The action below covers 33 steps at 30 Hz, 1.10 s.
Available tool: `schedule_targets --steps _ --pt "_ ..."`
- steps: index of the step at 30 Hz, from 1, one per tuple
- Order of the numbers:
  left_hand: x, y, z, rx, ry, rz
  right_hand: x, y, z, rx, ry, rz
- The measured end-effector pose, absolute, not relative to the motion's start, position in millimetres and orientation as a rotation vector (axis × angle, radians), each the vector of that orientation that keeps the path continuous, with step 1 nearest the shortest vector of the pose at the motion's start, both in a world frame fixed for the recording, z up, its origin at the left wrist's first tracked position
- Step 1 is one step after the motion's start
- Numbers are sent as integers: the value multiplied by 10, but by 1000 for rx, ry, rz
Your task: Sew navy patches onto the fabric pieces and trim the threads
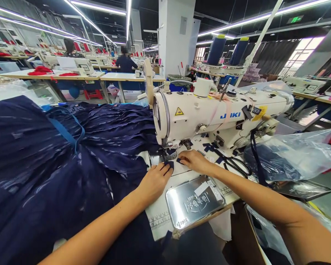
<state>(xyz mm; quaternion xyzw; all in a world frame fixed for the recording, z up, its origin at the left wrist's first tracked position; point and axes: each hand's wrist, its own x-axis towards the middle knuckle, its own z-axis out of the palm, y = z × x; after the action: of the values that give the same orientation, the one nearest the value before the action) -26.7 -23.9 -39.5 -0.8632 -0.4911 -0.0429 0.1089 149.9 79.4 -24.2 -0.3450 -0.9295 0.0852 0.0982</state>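
A white sewing machine (pixel 187 114) stands before me, its needle area just beyond my left hand. My left hand (pixel 156 180) lies at the front of the metal needle plate (pixel 156 158), fingers bent down over navy fabric (pixel 169 164). Right of the needle, my right hand (pixel 195 162) pinches a small navy cloth piece (pixel 179 161) between thumb and fingers. A large gathered heap of navy garments (pixel 57 173) spreads to the left, tied with a blue strap (pixel 62 130). Whether the fabric under my left fingers joins that heap is hidden.
A shiny metal tin lid (pixel 194 202) lies in front of my hands. Black scissors (pixel 234 163) and navy scraps (pixel 209 147) lie on the right of the machine bed. Plastic-bagged dark cloth (pixel 287 158) sits farther right. Thread cones (pixel 216 49) stand behind; a person (pixel 126 62) sits farther back.
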Motion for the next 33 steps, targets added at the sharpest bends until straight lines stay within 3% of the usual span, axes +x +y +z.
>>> schedule_targets --steps 8,15,28,33 --pt "-259 -310 -427 -2531 -1420 -153 1531 783 -473 -787 -2662 76" --pt "-243 -389 -510 -2515 -1359 -190 1640 880 -772 -504 -2562 198" --pt "-218 -420 -564 -2489 -1342 -198 1608 875 -771 -275 -2680 -390" --pt "-210 -447 -530 -2521 -1375 -205 1486 879 -727 -322 -2635 -229"
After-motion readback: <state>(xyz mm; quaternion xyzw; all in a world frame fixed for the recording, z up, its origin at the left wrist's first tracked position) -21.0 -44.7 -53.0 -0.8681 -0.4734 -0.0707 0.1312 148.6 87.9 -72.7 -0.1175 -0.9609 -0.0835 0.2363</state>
